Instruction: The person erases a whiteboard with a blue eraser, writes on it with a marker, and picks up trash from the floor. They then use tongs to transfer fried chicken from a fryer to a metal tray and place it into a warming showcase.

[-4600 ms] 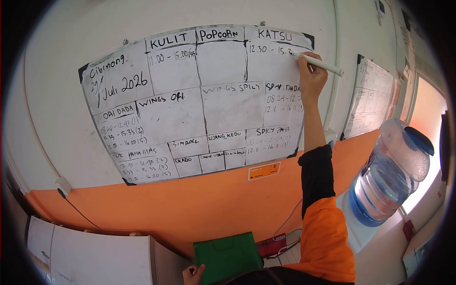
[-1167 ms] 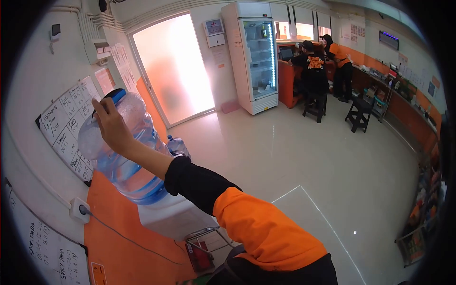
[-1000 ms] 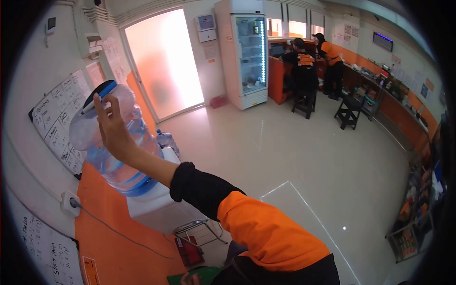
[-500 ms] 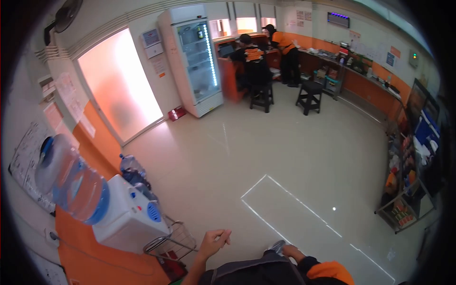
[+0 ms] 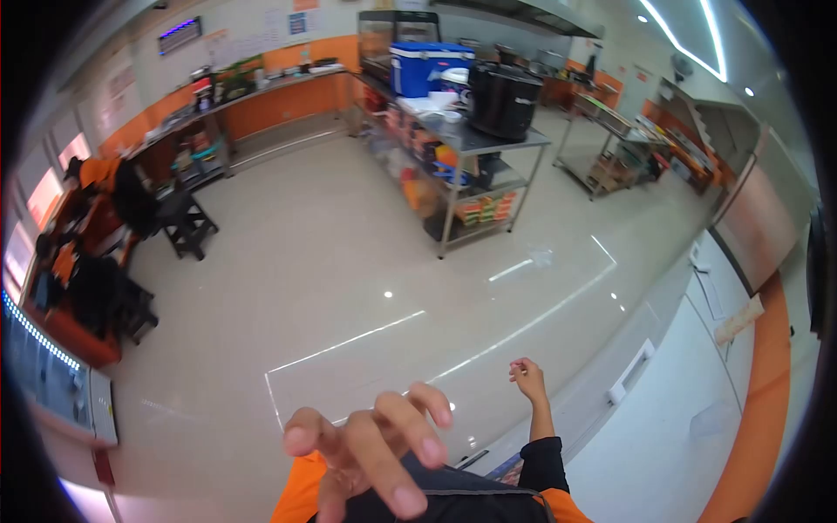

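Close to the camera, my left hand (image 5: 375,449) is raised with its fingers spread and bent, and nothing is in it. Out to the right, over the floor, hangs my right hand (image 5: 527,379). Its fingers are loosely curled and I see no object in them. A white chest with a long handle (image 5: 631,373) is the nearest thing to the right hand, but the two are apart. White tape lines (image 5: 344,342) mark the tiled floor under both hands.
A steel shelf rack (image 5: 446,209) bears a blue cooler (image 5: 427,68) and a large black pot (image 5: 504,100). Black stools (image 5: 185,222) stand at the left near two people. A steel table (image 5: 610,131) is farther back, and a display fridge (image 5: 52,375) is at the left edge.
My view has swung to the right, away from the water dispenser and door, towards the rack and white chest. My left hand has come up close to the camera; my right hand has moved outward.
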Demonstrator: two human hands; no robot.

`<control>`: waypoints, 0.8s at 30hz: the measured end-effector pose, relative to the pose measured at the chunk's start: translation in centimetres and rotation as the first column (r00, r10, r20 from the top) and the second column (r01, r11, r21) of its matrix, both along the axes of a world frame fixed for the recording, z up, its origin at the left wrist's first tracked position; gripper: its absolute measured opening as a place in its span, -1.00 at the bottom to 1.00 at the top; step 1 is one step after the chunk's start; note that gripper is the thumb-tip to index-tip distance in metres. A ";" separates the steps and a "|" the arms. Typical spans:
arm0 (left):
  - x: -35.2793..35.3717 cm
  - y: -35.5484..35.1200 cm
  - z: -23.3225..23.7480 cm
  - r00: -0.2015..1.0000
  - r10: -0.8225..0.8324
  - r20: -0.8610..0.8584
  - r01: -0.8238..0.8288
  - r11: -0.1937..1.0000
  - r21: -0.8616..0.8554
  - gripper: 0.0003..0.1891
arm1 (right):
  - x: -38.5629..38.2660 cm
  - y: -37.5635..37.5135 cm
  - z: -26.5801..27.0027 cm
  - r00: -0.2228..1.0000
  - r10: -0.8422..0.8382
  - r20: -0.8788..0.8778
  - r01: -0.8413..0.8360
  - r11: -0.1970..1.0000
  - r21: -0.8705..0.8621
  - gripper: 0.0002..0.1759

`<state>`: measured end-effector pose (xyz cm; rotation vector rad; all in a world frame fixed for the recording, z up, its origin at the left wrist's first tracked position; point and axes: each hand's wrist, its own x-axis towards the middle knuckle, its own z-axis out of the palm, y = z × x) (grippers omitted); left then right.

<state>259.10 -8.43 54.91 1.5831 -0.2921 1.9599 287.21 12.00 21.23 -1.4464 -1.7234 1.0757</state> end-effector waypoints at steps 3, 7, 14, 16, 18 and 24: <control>0.8 8.0 1.5 0.956 -0.224 0.188 0.231 0.973 -0.017 -0.34 | 4.5 5.2 -6.4 0.987 -0.163 -0.010 0.160 0.975 -0.153 -0.85; 0.0 20.9 1.9 0.823 -0.531 0.203 0.505 0.847 0.167 -0.49 | 9.7 5.5 -15.4 0.824 -0.295 0.484 0.456 0.852 -0.257 -0.86; 1.6 45.4 2.4 0.675 -0.728 0.121 0.709 0.686 0.164 -0.51 | 7.7 8.4 -18.1 0.748 -0.483 0.456 0.649 0.386 -0.656 -0.85; 4.4 52.8 1.9 0.659 -0.745 0.101 0.717 0.663 0.215 -0.53 | 6.9 12.0 -17.8 0.706 -0.588 0.395 0.658 0.338 -0.673 -0.84; 6.9 59.7 0.9 0.654 -0.753 0.076 0.731 0.654 0.196 -0.54 | 6.9 15.6 -18.1 0.652 -0.664 0.367 0.672 0.281 -0.685 -0.83; 14.9 78.9 -0.8 0.766 -0.641 0.043 0.627 0.761 0.164 -0.55 | 12.0 29.2 -20.4 0.567 -0.729 0.383 0.686 0.160 -0.710 -0.81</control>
